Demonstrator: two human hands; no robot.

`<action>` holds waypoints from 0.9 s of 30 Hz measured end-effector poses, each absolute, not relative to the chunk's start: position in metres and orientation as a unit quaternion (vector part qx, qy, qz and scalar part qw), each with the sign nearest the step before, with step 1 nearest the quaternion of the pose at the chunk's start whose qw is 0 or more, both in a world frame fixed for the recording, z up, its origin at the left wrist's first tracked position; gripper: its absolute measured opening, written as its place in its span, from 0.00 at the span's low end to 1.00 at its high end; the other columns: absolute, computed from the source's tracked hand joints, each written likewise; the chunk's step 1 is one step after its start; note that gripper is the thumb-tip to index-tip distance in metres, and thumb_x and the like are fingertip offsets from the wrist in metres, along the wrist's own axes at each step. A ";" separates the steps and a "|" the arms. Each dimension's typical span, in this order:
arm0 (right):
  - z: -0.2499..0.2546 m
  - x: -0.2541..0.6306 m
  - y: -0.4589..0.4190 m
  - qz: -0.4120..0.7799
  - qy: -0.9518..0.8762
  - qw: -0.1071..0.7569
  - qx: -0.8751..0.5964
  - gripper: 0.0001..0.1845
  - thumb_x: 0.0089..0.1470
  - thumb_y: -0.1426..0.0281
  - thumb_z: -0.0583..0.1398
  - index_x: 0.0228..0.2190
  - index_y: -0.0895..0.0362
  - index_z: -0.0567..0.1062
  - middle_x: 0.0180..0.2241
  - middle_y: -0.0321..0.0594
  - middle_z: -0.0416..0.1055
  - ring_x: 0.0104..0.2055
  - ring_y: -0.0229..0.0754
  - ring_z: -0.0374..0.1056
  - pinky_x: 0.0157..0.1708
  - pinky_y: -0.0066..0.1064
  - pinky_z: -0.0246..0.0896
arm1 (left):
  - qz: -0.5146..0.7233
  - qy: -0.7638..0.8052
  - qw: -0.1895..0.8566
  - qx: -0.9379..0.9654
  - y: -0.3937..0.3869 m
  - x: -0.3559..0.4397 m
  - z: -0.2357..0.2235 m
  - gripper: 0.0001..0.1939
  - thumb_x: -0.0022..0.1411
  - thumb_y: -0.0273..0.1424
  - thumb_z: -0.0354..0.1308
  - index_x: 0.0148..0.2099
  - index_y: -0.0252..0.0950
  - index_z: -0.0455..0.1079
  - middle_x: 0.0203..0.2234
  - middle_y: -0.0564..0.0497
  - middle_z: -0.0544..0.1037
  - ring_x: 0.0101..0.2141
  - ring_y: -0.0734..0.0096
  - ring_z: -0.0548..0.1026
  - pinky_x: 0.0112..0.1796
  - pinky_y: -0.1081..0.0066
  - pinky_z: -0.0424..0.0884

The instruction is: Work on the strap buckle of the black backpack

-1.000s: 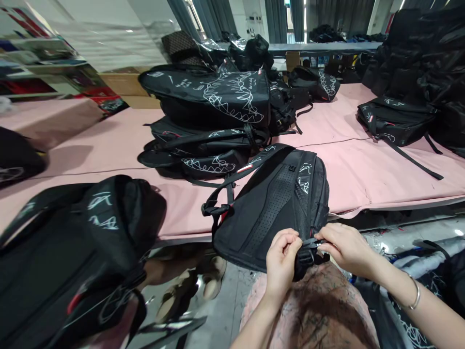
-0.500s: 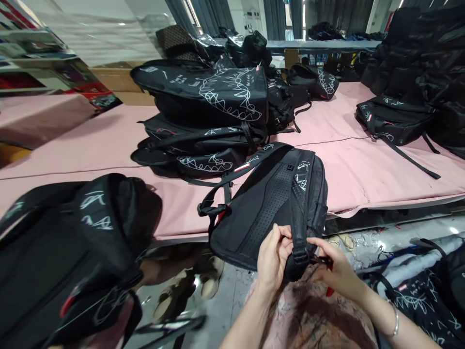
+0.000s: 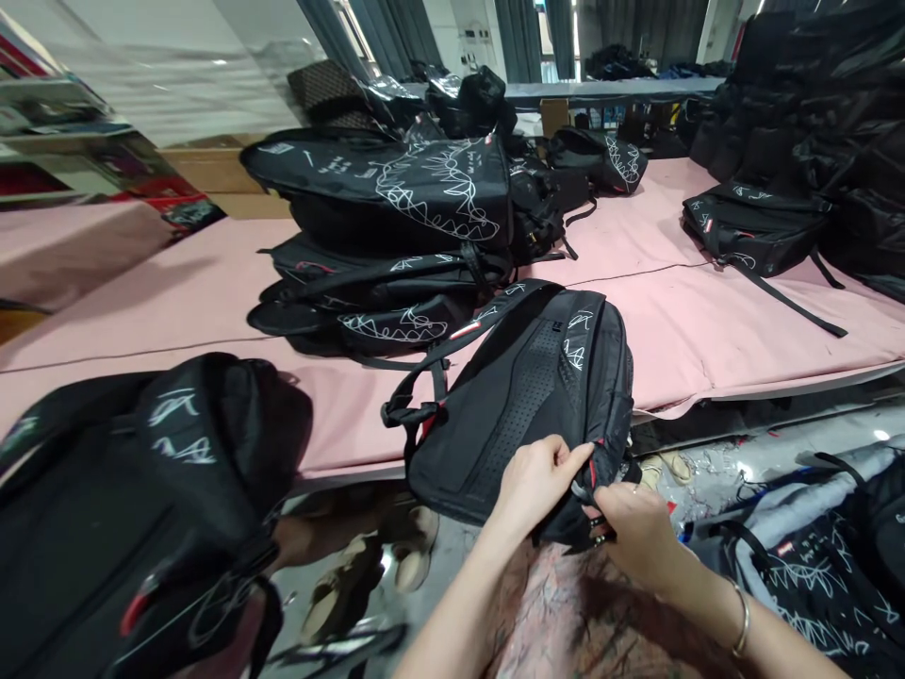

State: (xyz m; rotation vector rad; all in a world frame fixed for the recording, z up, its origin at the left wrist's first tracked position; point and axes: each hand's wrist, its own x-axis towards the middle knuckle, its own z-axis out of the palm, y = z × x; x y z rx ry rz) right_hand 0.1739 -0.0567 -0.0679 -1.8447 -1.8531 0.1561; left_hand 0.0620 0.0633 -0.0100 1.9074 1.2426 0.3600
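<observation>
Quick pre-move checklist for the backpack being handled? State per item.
1. Left hand gripping: ok, fingertips pinch the backpack near the red trim.
2. Right hand gripping: ok, closed on the backpack's lower corner, beside the left fingertips.
3. Backpack fully on the pink table: not ok, lower end overhangs the front edge.
4. Back panel facing up: ok, perforated padding visible.
5. Right hand free of tools: cannot tell, palm hidden.
6. Strap clear of the bag stack: cannot tell, they overlap in view.
</observation>
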 end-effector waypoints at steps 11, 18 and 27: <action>-0.080 0.163 -0.078 0.235 -0.630 0.396 -0.625 0.34 0.43 0.79 0.51 0.54 0.55 0.56 0.30 0.37 0.70 0.31 0.42 0.66 0.29 0.31 0.61 | 0.420 0.400 0.780 0.235 0.047 0.064 -0.038 0.12 0.45 0.35 0.64 0.28 0.31 0.71 0.17 0.54 0.73 0.19 0.78 0.69 0.22 0.79 0.64; -0.059 0.195 -0.062 0.165 -0.611 0.444 -0.634 0.11 0.58 0.69 0.50 0.43 0.56 0.64 0.37 0.43 0.68 0.36 0.42 0.65 0.35 0.34 0.62 | 0.392 0.391 0.796 0.246 0.044 0.062 -0.039 0.12 0.46 0.35 0.64 0.27 0.30 0.70 0.18 0.51 0.75 0.19 0.78 0.72 0.20 0.81 0.65; -0.054 0.199 -0.046 0.030 -0.664 0.388 -0.638 0.10 0.59 0.70 0.50 0.40 0.58 0.68 0.35 0.45 0.70 0.38 0.44 0.66 0.37 0.37 0.61 | 0.377 0.403 0.791 0.264 0.041 0.064 -0.042 0.15 0.46 0.36 0.64 0.23 0.32 0.64 0.13 0.58 0.67 0.13 0.86 0.59 0.16 0.82 0.54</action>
